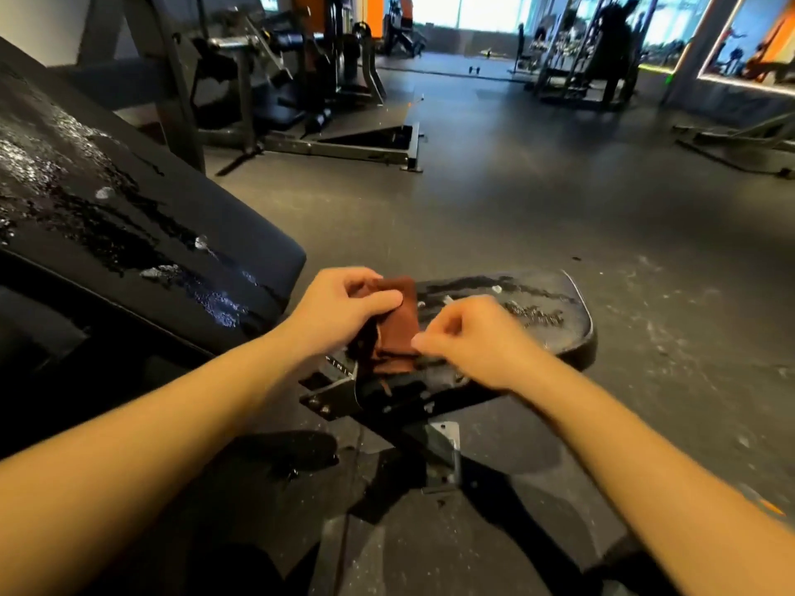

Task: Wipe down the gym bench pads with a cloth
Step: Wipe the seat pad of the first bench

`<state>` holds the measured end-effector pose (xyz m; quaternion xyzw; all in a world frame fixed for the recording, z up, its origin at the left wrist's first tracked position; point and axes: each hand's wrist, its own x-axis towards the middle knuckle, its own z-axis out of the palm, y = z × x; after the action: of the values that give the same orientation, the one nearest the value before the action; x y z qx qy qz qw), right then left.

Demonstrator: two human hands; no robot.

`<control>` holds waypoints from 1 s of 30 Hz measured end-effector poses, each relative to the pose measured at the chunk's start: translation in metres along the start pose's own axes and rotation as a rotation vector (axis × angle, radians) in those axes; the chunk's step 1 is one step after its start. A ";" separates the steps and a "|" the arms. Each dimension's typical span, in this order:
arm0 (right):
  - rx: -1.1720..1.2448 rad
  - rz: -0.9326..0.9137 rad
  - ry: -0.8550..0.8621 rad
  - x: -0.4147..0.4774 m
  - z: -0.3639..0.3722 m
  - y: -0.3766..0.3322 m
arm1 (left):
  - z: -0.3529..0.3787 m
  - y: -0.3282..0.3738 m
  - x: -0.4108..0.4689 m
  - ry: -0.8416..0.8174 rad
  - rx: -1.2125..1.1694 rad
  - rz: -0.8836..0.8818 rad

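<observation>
A folded brown cloth point(398, 324) hangs over the near end of the black seat pad point(537, 311), which is wet and flecked with white foam. My left hand point(344, 309) grips the cloth's upper part, thumb on top. My right hand point(469, 342) pinches its lower right edge with curled fingers. The inclined black back pad point(112, 208) rises to the left, streaked with liquid and foam.
The bench's metal frame and adjustment bracket point(340, 389) sit under my hands. Dark rubber floor point(516, 200) stretches ahead. Other black machines point(275, 79) stand at the back left, racks point(593, 58) at the back right, and a frame point(740, 144) lies at the right.
</observation>
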<state>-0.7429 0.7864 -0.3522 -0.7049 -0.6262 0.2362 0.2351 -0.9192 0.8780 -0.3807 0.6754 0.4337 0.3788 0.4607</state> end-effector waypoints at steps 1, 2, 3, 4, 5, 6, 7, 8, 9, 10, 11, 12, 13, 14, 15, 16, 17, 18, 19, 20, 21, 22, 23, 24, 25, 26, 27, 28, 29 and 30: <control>-0.078 -0.007 0.089 -0.005 -0.013 0.008 | 0.000 -0.003 0.005 -0.006 0.143 0.092; -0.180 -0.017 0.213 -0.010 -0.027 0.019 | 0.001 -0.005 0.009 -0.050 0.264 0.155; -0.303 -0.025 0.335 -0.014 -0.038 0.031 | 0.002 -0.006 0.012 -0.124 0.362 0.183; -0.418 -0.022 0.428 -0.017 -0.047 0.045 | 0.005 -0.008 0.015 -0.202 0.432 0.196; -0.501 -0.002 0.479 -0.022 -0.053 0.058 | 0.012 -0.010 0.017 -0.255 0.475 0.207; -0.546 0.045 0.486 -0.025 -0.056 0.071 | 0.020 -0.011 0.019 -0.282 0.495 0.215; -0.558 0.096 0.467 -0.029 -0.056 0.081 | 0.029 -0.013 0.019 -0.286 0.496 0.223; -0.551 0.142 0.439 -0.032 -0.055 0.088 | 0.038 -0.015 0.021 -0.280 0.491 0.232; -0.534 0.175 0.411 -0.034 -0.052 0.095 | 0.046 -0.017 0.021 -0.272 0.487 0.229; -0.513 0.192 0.384 -0.035 -0.049 0.098 | 0.053 -0.019 0.021 -0.278 0.474 0.231; -0.491 0.194 0.363 -0.036 -0.046 0.100 | 0.059 -0.020 0.019 -0.288 0.484 0.235; -0.485 0.180 0.352 -0.037 -0.042 0.101 | 0.063 -0.023 0.016 -0.295 0.514 0.264; -0.500 0.160 0.350 -0.037 -0.038 0.102 | 0.064 -0.025 0.010 -0.298 0.582 0.309; -0.531 0.142 0.344 -0.037 -0.035 0.103 | 0.062 -0.028 0.005 -0.305 0.672 0.360; -0.561 0.132 0.335 -0.036 -0.031 0.104 | 0.057 -0.032 0.000 -0.325 0.771 0.407; -0.568 0.132 0.328 -0.035 -0.028 0.105 | 0.048 -0.035 -0.004 -0.361 0.852 0.434; -0.554 0.135 0.327 -0.033 -0.026 0.108 | 0.039 -0.040 -0.006 -0.393 0.900 0.422; -0.530 0.134 0.338 -0.031 -0.025 0.109 | 0.029 -0.047 -0.008 -0.395 0.906 0.392; -0.506 0.128 0.352 -0.029 -0.025 0.108 | 0.021 -0.053 -0.009 -0.366 0.886 0.359; -0.486 0.125 0.360 -0.028 -0.026 0.108 | 0.018 -0.060 -0.008 -0.312 0.842 0.341; -0.468 0.126 0.361 -0.026 -0.027 0.108 | 0.020 -0.065 -0.002 -0.249 0.801 0.341; -0.453 0.132 0.362 -0.024 -0.028 0.108 | 0.027 -0.067 0.008 -0.200 0.773 0.352; -0.447 0.145 0.361 -0.024 -0.028 0.109 | 0.036 -0.066 0.022 -0.165 0.766 0.362; -0.449 0.153 0.360 -0.024 -0.028 0.109 | 0.045 -0.064 0.039 -0.129 0.765 0.366; -0.447 0.157 0.362 -0.024 -0.027 0.110 | 0.054 -0.062 0.059 -0.097 0.762 0.353; -0.435 0.161 0.367 -0.025 -0.027 0.112 | 0.060 -0.060 0.078 -0.080 0.759 0.329; -0.413 0.161 0.377 -0.025 -0.026 0.113 | 0.065 -0.058 0.094 -0.073 0.759 0.307; -0.394 0.157 0.384 -0.025 -0.027 0.114 | 0.067 -0.056 0.103 -0.069 0.753 0.294; -0.387 0.150 0.382 -0.025 -0.027 0.114 | 0.067 -0.055 0.106 -0.069 0.745 0.295; -0.390 0.144 0.371 -0.024 -0.028 0.113 | 0.065 -0.054 0.101 -0.090 0.729 0.300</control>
<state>-0.6400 0.7495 -0.4003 -0.8106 -0.5544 -0.0057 0.1884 -0.8386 0.9642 -0.4398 0.8665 0.4154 0.2332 0.1490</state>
